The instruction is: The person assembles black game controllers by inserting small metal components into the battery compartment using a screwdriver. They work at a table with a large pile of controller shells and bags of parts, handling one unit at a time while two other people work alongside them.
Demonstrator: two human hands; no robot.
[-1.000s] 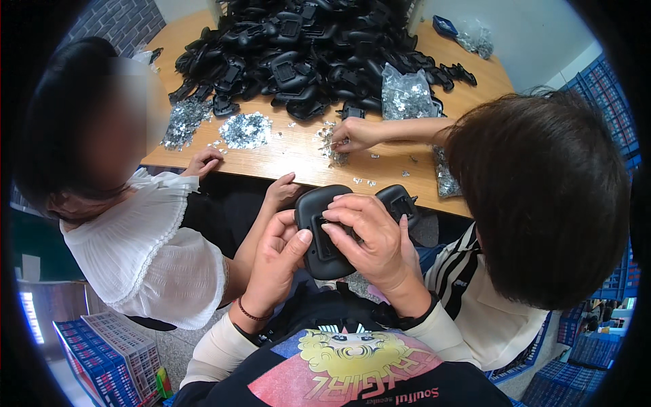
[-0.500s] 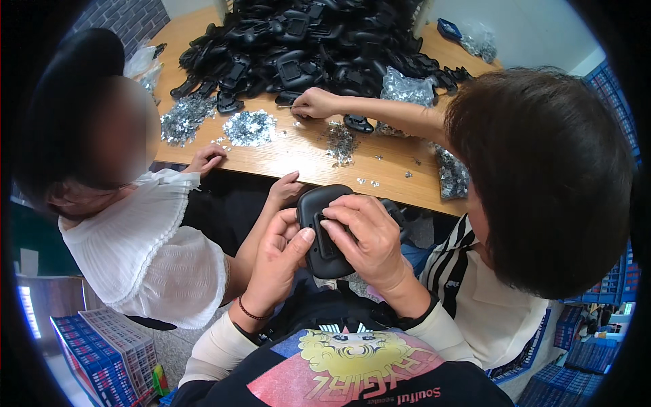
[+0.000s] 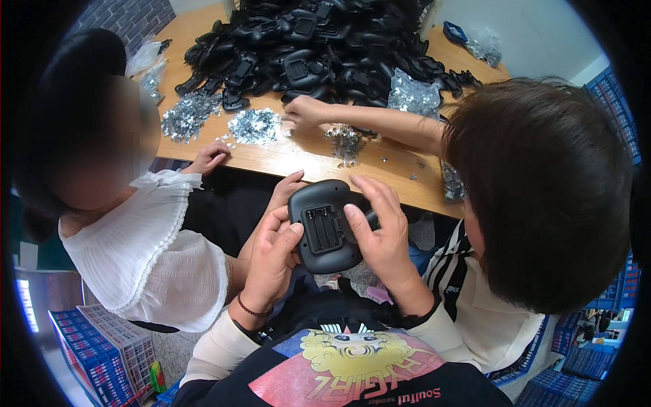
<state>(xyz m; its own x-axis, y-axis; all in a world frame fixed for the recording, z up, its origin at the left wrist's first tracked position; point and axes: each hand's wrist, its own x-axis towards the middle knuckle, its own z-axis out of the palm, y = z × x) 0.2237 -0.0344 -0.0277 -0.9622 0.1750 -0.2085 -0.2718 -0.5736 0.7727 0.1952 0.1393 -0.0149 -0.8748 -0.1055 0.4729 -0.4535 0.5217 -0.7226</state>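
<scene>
My left hand (image 3: 270,241) grips the left edge of a black game controller shell (image 3: 339,260), thumb on its face and fingers behind. The controller's back faces up, showing a battery compartment (image 3: 324,229) with no cover and no batteries in it. At the right edge, my right hand (image 3: 383,234) is open, fingers stretched out and apart. Its thumb tip is at the shell's rim; whether it presses on it I cannot tell.
Black controller shells (image 3: 298,68) are heaped on the wooden table (image 3: 271,154). Small silvery metal pieces (image 3: 254,127) lie in piles before them. A co-worker's arm (image 3: 393,119) reaches across from the right. Another person's hand (image 3: 211,156) rests at the table edge. Blue crates (image 3: 102,353) stand lower left.
My right hand has moved off the compartment to the shell's right edge, its fingers spreading. The battery compartment is now uncovered to view. The co-worker's hand has shifted slightly.
</scene>
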